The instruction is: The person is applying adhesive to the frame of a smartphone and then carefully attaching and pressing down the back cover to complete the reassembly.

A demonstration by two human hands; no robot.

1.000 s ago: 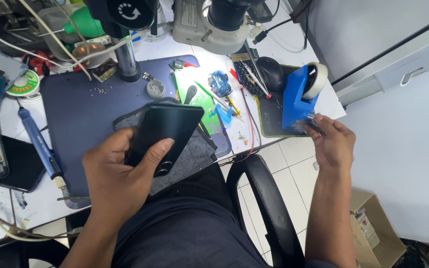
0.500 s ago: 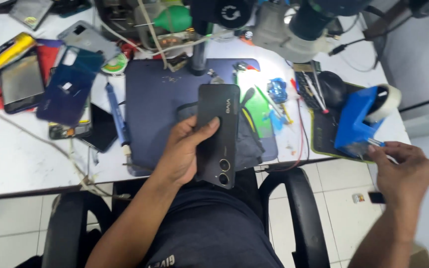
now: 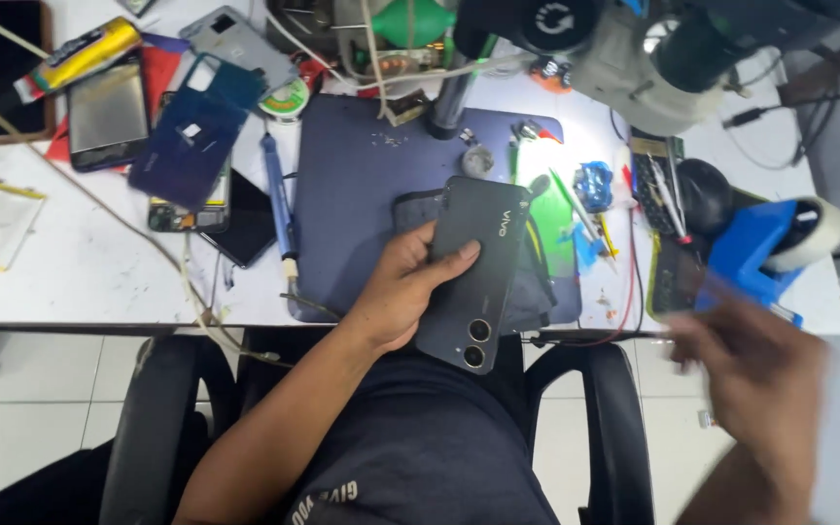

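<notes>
Looking down from the head camera, the left hand (image 3: 402, 292) is wrapped around a dark grey phone (image 3: 473, 272), thumb laid across its back and fingers curled under its left edge. That phone sits back-side up, tilted, its two camera lenses at the lower end near the person's lap, its upper end over the dark blue work mat (image 3: 362, 185) and a grey cloth (image 3: 415, 209) lying on it. Over on the other side, the right hand (image 3: 755, 374) is a blur, raised off the counter (image 3: 70, 277) near its front edge, just below the blue tape dispenser (image 3: 751, 253). A thin clear strip seems to run from its fingers toward that dispenser, but whether the hand is pinching it I cannot tell.

Around the mat: a blue-handled tool (image 3: 279, 199) lies along its left edge, and a blue phone back cover (image 3: 192, 131) rests on other phone parts further left. A yellow tube (image 3: 80, 53) lies near the far left corner. A microscope head (image 3: 634, 58) hangs over the far side, and a green mat (image 3: 556, 228) peeks out beside the phone.
</notes>
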